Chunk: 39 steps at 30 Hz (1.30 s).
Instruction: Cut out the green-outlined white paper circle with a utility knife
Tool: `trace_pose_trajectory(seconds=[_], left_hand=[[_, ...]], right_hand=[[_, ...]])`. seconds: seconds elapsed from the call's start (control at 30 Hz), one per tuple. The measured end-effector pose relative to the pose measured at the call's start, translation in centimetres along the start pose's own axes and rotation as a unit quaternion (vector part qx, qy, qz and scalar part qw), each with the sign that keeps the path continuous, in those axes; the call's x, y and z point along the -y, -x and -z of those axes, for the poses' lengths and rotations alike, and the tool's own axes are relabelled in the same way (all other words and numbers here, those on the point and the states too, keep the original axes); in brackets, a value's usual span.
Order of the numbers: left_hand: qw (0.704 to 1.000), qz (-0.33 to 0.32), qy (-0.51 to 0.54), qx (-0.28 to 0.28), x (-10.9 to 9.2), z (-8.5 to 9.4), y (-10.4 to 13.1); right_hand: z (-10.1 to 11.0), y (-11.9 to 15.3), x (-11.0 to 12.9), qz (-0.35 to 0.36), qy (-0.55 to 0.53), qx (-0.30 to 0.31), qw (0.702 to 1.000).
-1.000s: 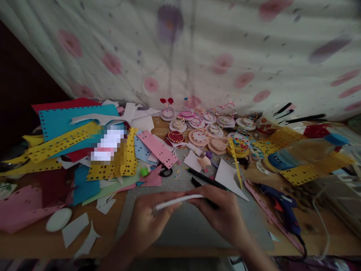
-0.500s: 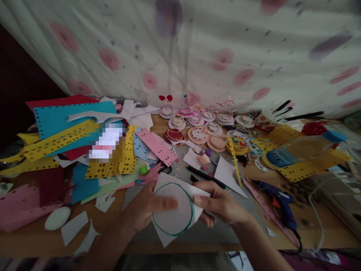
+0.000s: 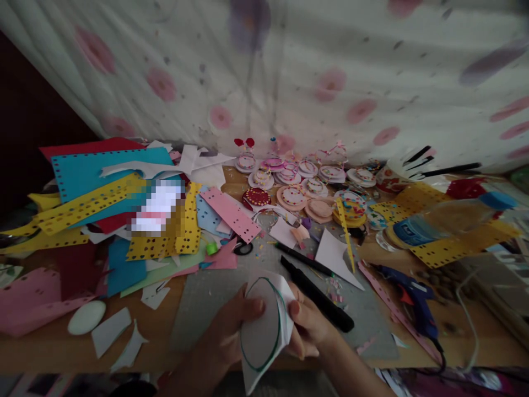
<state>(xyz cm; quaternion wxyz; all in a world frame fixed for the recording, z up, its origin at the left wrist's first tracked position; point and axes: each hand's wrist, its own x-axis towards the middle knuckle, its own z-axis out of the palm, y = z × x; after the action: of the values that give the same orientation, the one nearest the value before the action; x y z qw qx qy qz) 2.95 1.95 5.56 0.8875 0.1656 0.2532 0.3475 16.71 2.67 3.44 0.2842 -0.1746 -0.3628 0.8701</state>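
Note:
A piece of white paper [image 3: 260, 331] with a green circle drawn on it is held between both hands, bent and tilted above the front edge of the grey mat [image 3: 198, 309]. My left hand [image 3: 235, 320] grips its left side, thumb on the drawn face. On the right side, my right hand [image 3: 308, 322] pinches the paper with the thumb near the green line. Fingers behind the paper are partly hidden. Beyond the hands lie a black cutter-like tool [image 3: 318, 295] and a black pen [image 3: 303, 259] on the mat.
Coloured punched sheets [image 3: 111, 165] and a blurred-out bright object [image 3: 159, 207] lie left. Small decorated discs [image 3: 291, 196] stand at the back. To the right are a bottle [image 3: 446, 218], a blue glue gun [image 3: 413, 292] and its cord. Black scissor handles [image 3: 243, 248] show mid-table.
Both hands have moved down and closer together. The paper, flatter before, is now bent and turned more upright. The black cutter-like tool is more exposed.

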Motion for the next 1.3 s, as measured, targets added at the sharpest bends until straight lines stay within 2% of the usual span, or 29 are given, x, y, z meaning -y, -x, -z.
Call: trace_pose_trajectory(seconds=[0.1,0.17,0.23,0.3,0.47,0.63,0.67,0.73,0.8,0.83,0.87,0.9,0.97,1.03,1.1,1.17,1.23,1.3], left_hand=[[0.997,-0.017,-0.029,-0.073,-0.5,0.5,0.5],[0.983,-0.023,-0.116,-0.142,-1.1,0.9,1.2],[0.954,-0.016,-0.216,-0.206,-1.3,1.2,1.7],[0.924,-0.016,-0.284,-0.254,-1.0,1.4,1.8],[0.871,-0.087,-0.356,-0.327,1.3,2.0,1.1],[0.853,-0.121,-0.376,-0.342,2.7,2.3,0.9],[0.844,-0.131,-0.388,-0.347,2.9,2.4,0.8],[0.810,-0.160,-0.434,-0.361,3.2,2.6,0.7],[0.751,-0.204,-0.504,-0.375,3.5,3.0,0.6],[0.717,-0.227,-0.541,-0.377,3.6,3.3,0.6],[0.679,-0.253,-0.577,-0.378,3.5,3.5,0.7],[0.636,-0.280,-0.611,-0.377,3.4,3.7,0.8],[0.555,-0.317,-0.682,-0.355,2.9,3.9,1.2],[0.496,-0.315,-0.755,-0.290,2.2,4.0,1.6],[0.474,-0.268,-0.814,-0.202,1.7,4.1,1.7],[0.472,-0.216,-0.842,-0.144,1.6,4.3,1.5],[0.475,-0.187,-0.850,-0.130,1.7,4.6,1.2],[0.476,-0.185,-0.848,-0.142,1.9,4.6,1.0]], right_hand=[[0.9,1.1,0.8,-0.022,0.062,-0.067,0.996],[1.7,2.3,1.9,-0.054,0.135,-0.109,0.983],[2.2,3.3,2.8,-0.104,0.254,-0.153,0.949],[2.2,3.8,3.0,-0.130,0.367,-0.188,0.902],[1.8,3.7,1.2,-0.055,0.560,-0.263,0.784],[2.1,5.0,1.0,0.003,0.618,-0.319,0.719],[2.3,5.6,1.2,0.032,0.639,-0.337,0.691],[2.9,6.8,1.4,0.087,0.693,-0.374,0.611],[3.8,7.8,1.1,0.109,0.743,-0.399,0.527],[4.3,8.3,0.9,0.104,0.759,-0.404,0.500],[4.9,8.6,0.5,0.092,0.769,-0.405,0.486],[5.4,8.9,0.1,0.076,0.774,-0.402,0.483],[6.1,9.3,-0.5,0.047,0.774,-0.390,0.497],[6.5,9.6,-0.7,0.029,0.761,-0.382,0.523],[6.5,10.0,-0.6,0.031,0.739,-0.390,0.548],[6.1,10.5,-0.3,0.047,0.718,-0.413,0.558],[5.4,11.1,0.1,0.049,0.704,-0.437,0.558],[4.8,11.6,0.3,0.040,0.687,-0.453,0.566]])
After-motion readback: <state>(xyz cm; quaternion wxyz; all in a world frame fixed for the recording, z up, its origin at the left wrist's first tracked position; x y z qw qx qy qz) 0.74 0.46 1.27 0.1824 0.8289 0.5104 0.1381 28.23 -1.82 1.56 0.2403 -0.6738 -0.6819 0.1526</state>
